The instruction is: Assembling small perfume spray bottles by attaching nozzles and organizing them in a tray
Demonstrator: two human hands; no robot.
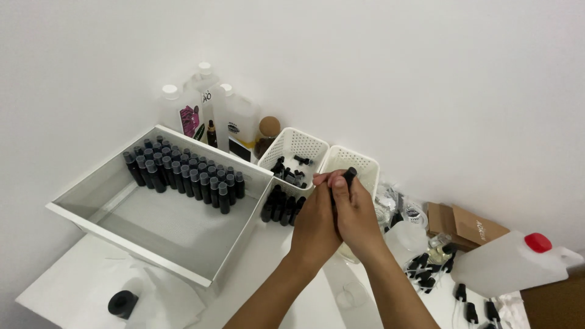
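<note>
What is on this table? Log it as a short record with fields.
hands: left hand and right hand pressed together around a small black bottle
tray: white tray holding rows of dark bottles
baskets: two white baskets, one with black caps
back: clear jugs
right: white jug with red cap, brown box

Most of the small black bottle (349, 175) is buried between the left hand (317, 222) and right hand (356, 213), only its top pokes out. The second white basket (359, 163) is half blocked by those hands (contents unreadable). Both forearms run off the bottom edge, and the black pump caps (469, 311) down there are cropped.
</note>
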